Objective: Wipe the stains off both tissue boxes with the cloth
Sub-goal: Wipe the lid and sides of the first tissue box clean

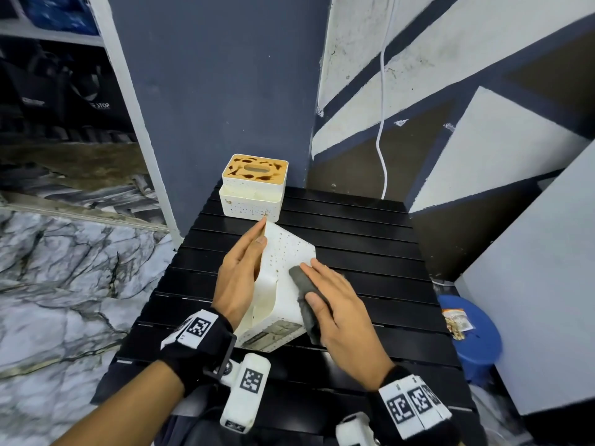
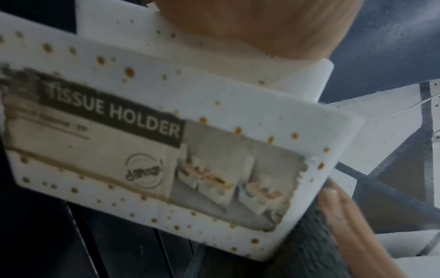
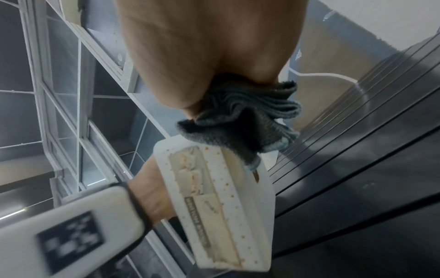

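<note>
While I work: my hands are both on the near tissue box [image 1: 283,275], which is tipped on the black slatted worktop [image 1: 363,239].
Left hand [image 1: 236,281]: straight fingers laid flat against the box's left side, bracing it; nothing is gripped.
Right hand [image 1: 341,304]: fingers extended, pressing the grey cloth [image 1: 304,291] onto the box's right face.
Near box, handling: I judge it a light, stiff plastic shell with smooth walls, likely to slide or tip under a wipe; best held across two opposite walls, away from the torn paper label [image 2: 147,156].
Stains, near box: small brown specks dot the walls around the label.
Cloth, handling: soft and bunched in folds under my palm in the right wrist view; it should conform to corners.
Far tissue box [image 1: 252,188]: stands upright at the worktop's back edge, well apart from my hands; its tan lid [image 1: 256,169] carries large dark blotches.
Worktop: grooves between the slats.
Room: dark blue wall [image 1: 225,91] behind, a white cable [image 1: 381,130] hanging down the painted wall, marble-patterned floor [image 1: 64,268] to the left, a blue stool [image 1: 473,336] to the right.
</note>
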Demonstrator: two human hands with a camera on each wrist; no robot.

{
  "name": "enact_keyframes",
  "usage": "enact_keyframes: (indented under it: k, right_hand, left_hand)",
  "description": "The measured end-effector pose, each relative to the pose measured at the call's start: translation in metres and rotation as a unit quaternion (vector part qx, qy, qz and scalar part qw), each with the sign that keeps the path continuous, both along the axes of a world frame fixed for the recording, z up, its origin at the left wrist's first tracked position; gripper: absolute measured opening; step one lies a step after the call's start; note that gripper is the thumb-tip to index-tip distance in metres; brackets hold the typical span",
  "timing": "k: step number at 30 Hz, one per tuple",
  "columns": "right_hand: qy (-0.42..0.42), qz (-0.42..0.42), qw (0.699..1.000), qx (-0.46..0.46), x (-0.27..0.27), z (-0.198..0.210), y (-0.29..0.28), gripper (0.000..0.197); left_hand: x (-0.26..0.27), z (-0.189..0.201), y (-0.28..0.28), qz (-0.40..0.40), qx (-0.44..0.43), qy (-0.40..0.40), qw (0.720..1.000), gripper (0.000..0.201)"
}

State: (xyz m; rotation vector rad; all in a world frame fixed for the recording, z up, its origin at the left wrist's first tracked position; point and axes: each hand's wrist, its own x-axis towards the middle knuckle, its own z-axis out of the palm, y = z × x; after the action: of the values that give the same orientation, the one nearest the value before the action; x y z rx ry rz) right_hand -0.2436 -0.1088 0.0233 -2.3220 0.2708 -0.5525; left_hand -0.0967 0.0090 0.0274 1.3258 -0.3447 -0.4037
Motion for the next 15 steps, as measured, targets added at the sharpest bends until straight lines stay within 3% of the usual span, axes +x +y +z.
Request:
enact_keyframes:
  k: [8, 15]
  right_hand:
    - [-0.028, 0.034, 0.998, -0.041, 0.003, 0.009, 0.018, 0.044]
    - [-0.018, 0.011, 1.0, -0.022, -0.003, 0.007, 0.014, 0.048]
  left_hand:
    - [0.004, -0.001, 0.0, -0.028, 0.009, -0.015, 0.999, 0.053]
    - [-0.001, -0.001, -0.005, -0.027, 0.025, -0.032, 0.999, 0.041]
